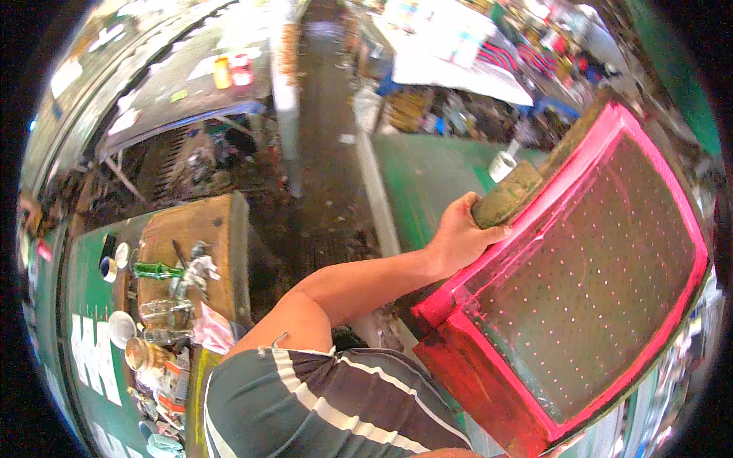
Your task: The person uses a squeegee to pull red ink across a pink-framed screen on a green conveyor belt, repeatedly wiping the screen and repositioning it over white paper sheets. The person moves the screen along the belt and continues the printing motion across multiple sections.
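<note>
A screen-printing frame (584,282) is held up tilted on my right, with a pink ink-smeared border around a dark mesh dotted with small light specks. My left hand (466,237) grips its near-left edge, fingers wrapped beside a worn wooden block (508,195) on that side. A reddish, stained board part (485,385) extends along the frame's lower left. Of my right hand, only a sliver of skin (569,444) shows below the frame's bottom corner; its fingers are hidden.
A wooden board (187,244) on a green table at left bears a green bottle (158,271), jars and rags. Behind the frame, a green printing table (427,168) holds a white cup (502,166). A dark aisle runs between. Far tables carry yellow (221,72) and red (241,70) containers.
</note>
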Motion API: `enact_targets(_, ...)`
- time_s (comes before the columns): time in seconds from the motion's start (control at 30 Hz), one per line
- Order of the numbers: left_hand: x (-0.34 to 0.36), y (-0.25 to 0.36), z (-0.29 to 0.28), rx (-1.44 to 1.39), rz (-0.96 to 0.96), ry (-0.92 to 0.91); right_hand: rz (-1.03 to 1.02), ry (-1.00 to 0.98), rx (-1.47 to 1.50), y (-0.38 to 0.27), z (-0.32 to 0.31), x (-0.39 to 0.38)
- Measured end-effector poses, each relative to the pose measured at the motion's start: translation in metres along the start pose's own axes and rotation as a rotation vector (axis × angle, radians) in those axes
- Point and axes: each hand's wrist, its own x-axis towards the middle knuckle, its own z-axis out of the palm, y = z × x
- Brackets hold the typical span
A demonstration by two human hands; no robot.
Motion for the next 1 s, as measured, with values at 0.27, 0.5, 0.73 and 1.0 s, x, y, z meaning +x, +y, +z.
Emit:
enact_targets(0.27, 0.028, 0.161, -0.255, -0.148, 0.288, 0.512, 0.107, -0.327, 0.463, 0.003, 0.298, 0.006)
enact_targets(0.5, -0.043, 0.228, -0.392, 0.067, 0.569, 0.998, 0.548, -0.745, 1.185, -0.021, 0.565, -0.016)
enact_targets(0.73, -0.104, 0.273, -0.42, 0.139, 0.697, 1.423, 0.56, -1.103, 1.402, -0.066, 0.817, -0.043)
enact_targets(1.0, -0.096, 0.246, -0.479, 0.238, 0.95, 1.771, 0.096, -1.247, 1.777, -0.146, 1.015, -0.128)
